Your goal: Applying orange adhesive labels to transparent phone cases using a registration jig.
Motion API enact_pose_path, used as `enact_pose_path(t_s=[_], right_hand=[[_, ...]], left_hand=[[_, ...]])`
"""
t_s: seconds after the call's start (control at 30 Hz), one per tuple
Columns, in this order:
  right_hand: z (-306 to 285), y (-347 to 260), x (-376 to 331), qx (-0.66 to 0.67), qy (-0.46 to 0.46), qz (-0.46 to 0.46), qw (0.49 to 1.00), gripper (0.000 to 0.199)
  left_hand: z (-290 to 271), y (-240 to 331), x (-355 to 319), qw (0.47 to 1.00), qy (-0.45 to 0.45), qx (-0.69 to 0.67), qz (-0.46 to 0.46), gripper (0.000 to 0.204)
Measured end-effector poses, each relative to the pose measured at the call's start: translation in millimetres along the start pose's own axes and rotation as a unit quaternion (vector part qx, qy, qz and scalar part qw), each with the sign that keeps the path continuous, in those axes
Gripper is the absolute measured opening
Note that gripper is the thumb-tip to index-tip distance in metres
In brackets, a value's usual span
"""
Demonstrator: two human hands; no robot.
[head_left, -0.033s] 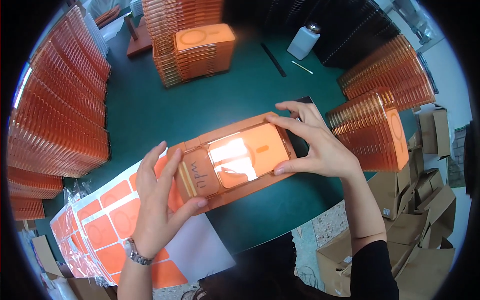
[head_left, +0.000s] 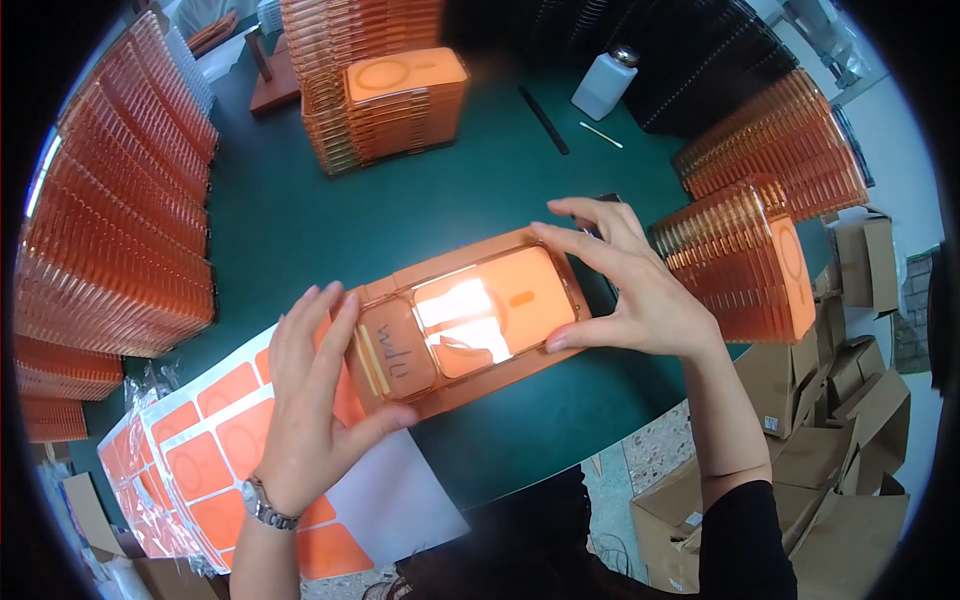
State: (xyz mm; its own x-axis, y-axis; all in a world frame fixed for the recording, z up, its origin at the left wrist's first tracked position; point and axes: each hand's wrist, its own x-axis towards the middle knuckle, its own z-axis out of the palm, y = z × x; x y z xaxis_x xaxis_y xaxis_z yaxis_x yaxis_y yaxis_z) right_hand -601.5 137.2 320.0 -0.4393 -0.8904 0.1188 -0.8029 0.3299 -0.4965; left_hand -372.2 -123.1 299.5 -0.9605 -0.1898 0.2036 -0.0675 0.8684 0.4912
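- My left hand [head_left: 310,400] lies flat over the near-left end of the clear orange case [head_left: 490,315]. The fingers point up along its edge and the thumb hooks under the orange holder [head_left: 500,385] the case sits in, so it is pressing and steadying rather than closed in a fist.
- My right hand [head_left: 630,285] pinches the far-right end of the case, fingertips on the upper corner and thumb on the lower edge. That is a light grasp from the side.
- The case lies face up in the holder on the green table [head_left: 300,230], right in front of me and between my two hands. Glare whitens its middle, so I cannot tell whether a sticker is already seated there.
- A sheet of orange stickers [head_left: 200,450] lies just beside my left wrist, partly under the hand. Several of its cells still look full.
- Fanned rows of the same cases — left [head_left: 110,220] and right [head_left: 745,260] — ring the work spot, with a squared stack [head_left: 400,100] across the table.
- A white bottle [head_left: 605,85] and a thin swab [head_left: 600,135] stand well apart, untouched.
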Motion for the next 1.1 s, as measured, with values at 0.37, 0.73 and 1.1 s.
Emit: enact_pose_path(t_s=[0.37,0.73,1.1], right_hand=[[1.3,-22.1,19.9,0.129,0.002,-0.147,0.981,0.082],[-146.3,-0.7,-99.3,-0.287,0.251,0.348,0.857,0.091],[-121.2,-9.0,-134.4,-0.017,0.243,0.313,0.918,0.058]], left_hand=[[12.0,-13.0,20.8,0.961,0.162,-0.158,0.161,0.109],[-38.6,-15.0,-34.7,0.995,0.072,-0.057,0.048,0.067],[-28.2,-48.6,-140.7,0.994,-0.021,-0.026,-0.105,0.078]])
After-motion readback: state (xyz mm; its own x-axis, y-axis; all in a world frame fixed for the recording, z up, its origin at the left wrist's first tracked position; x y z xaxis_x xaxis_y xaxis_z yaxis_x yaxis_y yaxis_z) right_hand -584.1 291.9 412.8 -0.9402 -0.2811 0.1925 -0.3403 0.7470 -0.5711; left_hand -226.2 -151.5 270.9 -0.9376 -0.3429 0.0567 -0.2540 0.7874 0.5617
